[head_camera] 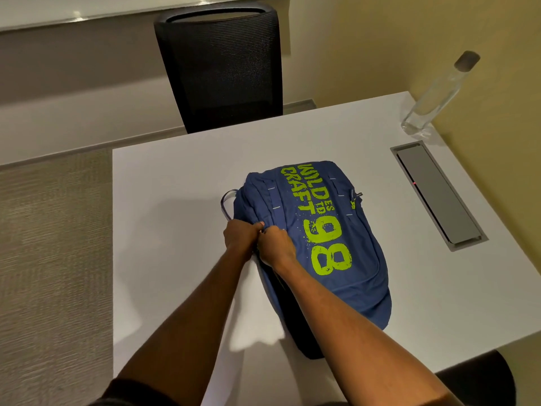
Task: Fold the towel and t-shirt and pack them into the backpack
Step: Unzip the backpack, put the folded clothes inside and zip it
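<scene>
A blue backpack (330, 238) with lime-green lettering lies flat on the white table (175, 183), front side up. My left hand (241, 235) and my right hand (276, 247) meet at its left edge, near the top. Both pinch the fabric or zipper there, fingers curled. What exactly the fingertips hold is hidden between the hands. A white cloth (257, 315) pokes out from under the backpack's left side, below my forearms. No separate t-shirt shows.
A black mesh office chair (219, 68) stands behind the table's far edge. A clear bottle (436, 95) stands at the far right corner. A grey cable hatch (436, 194) is set into the tabletop at right. Carpet lies to the left.
</scene>
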Available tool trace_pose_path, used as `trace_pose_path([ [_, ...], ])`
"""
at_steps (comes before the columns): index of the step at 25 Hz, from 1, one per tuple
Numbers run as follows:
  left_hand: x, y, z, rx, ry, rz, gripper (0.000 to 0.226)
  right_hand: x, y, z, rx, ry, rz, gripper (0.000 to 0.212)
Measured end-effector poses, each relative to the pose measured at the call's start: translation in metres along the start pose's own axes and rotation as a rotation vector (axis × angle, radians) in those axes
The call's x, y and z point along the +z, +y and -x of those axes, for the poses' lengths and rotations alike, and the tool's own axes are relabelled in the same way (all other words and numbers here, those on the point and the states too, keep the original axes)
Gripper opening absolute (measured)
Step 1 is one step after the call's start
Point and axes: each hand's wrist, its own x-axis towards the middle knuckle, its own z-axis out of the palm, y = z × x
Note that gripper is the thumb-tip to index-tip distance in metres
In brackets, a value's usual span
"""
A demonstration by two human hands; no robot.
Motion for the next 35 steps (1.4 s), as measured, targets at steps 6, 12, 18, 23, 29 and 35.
trace_pose_path([
  [6,0.011,0.007,0.005,-0.104,0.105,0.024,0.055,-0.004,0.009,0.022,-0.058,0.053,0.193,0.026],
  [12,0.013,0.011,0.014,-0.113,0.131,0.055,0.056,-0.005,0.038,0.057,-0.091,0.072,0.286,0.033],
  [18,0.013,0.013,0.023,-0.132,0.165,0.065,0.049,0.019,0.079,0.106,-0.114,0.023,0.36,0.031],
  [23,0.02,-0.012,0.05,0.01,0.126,0.019,0.032,0.015,0.109,0.124,-0.094,0.085,0.248,0.039],
  [29,0.04,-0.076,0.11,0.005,-0.05,0.011,0.037,0.014,0.11,0.123,-0.076,0.057,0.092,0.036],
  [35,0.043,-0.066,0.132,-0.126,-0.074,0.227,0.024,0.008,0.104,0.128,-0.204,0.076,0.032,0.027],
])
